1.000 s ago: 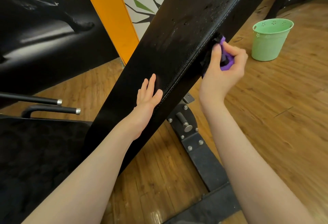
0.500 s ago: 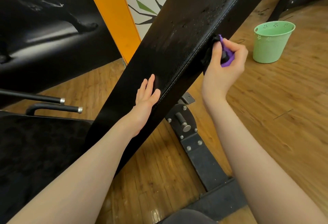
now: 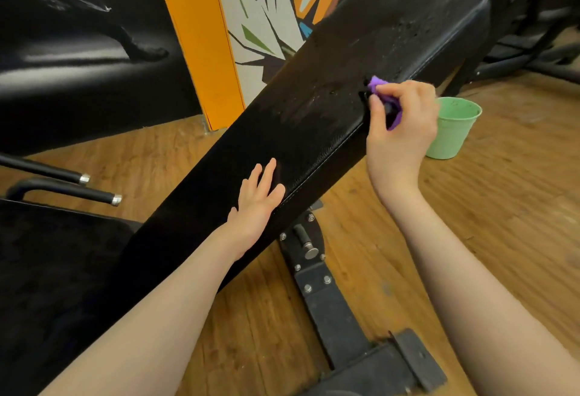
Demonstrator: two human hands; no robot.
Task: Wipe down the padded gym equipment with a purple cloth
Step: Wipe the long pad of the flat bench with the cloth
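Note:
A long black padded backrest (image 3: 314,119) slants up from lower left to upper right, its surface spotted with wet patches. My right hand (image 3: 398,135) grips a bunched purple cloth (image 3: 381,86) against the pad's right edge, about two thirds of the way up. Most of the cloth is hidden inside the fingers. My left hand (image 3: 257,204) rests flat on the pad lower down, fingers straight, near the stitched seam. A black padded seat (image 3: 47,270) lies at the lower left.
A green plastic bucket (image 3: 452,132) stands on the wooden floor just right of my right hand. The bench's black steel frame (image 3: 329,304) with bolts runs under the pad. Two black handle bars (image 3: 78,188) stick out at left. An orange pillar (image 3: 201,41) and painted wall stand behind.
My head has tilted up, so the pad's top end now shows. My right hand with the cloth has shifted a little onto the pad's edge. My left hand stays put.

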